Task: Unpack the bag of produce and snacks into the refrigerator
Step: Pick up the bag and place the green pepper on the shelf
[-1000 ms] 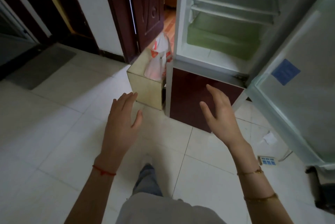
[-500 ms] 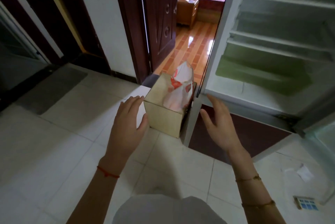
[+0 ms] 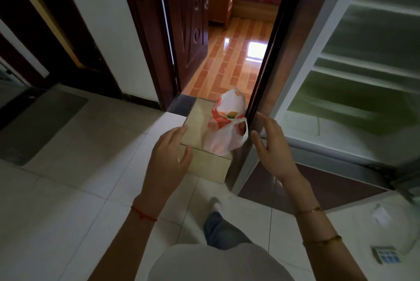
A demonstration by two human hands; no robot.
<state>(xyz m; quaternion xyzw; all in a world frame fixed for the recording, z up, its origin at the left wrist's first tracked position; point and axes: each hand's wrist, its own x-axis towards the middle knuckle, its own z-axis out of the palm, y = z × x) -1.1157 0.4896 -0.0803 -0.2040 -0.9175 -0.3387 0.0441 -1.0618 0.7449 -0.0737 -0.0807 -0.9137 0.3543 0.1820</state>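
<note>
Leftward, bare floor tiles give open room. Both hands have closed in since a moment ago: the left hand, fingers spread and empty, overlaps the box corner; the bag sits on the box between the hands; the right hand, open, hovers beside the refrigerator edge.

Head-worn camera looks steeply down, close over floor and fridge.
</note>
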